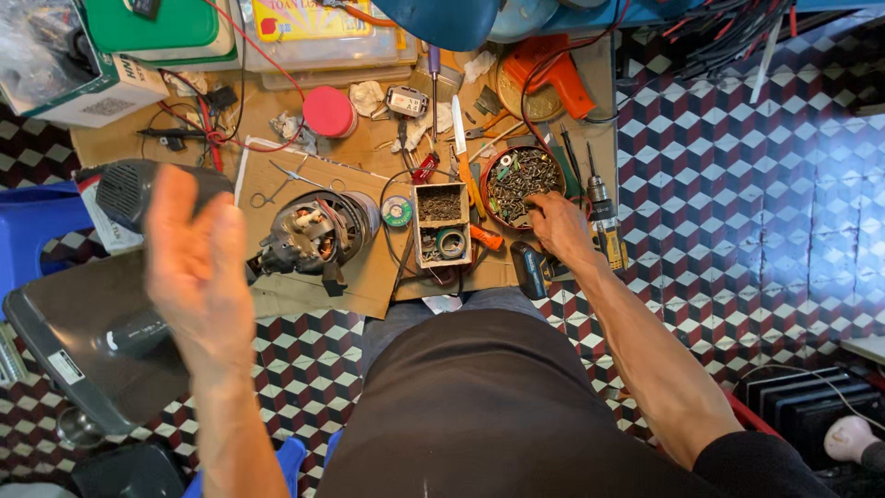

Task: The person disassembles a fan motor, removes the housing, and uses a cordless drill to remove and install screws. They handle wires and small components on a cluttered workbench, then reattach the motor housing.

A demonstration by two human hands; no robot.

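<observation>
My left hand [194,267] is raised in the air with fingers spread and nothing in it, hovering over a dark grey appliance casing [92,341] and beside a dark cylindrical housing [129,189]. A bare electric motor [313,235] lies on a sheet of cardboard [369,277] just to its right. My right hand [558,226] rests at the near rim of a round reddish tin [522,184] full of screws, fingers curled down; whether it holds a screw is hidden.
A small wooden box [441,224] with screws and a tape roll sits mid-table. A knife [458,129], screwdrivers [604,212], a red lid [329,111], an orange tool [553,69] and wires crowd the low table. A blue stool [32,226] stands left; patterned tile floor lies right.
</observation>
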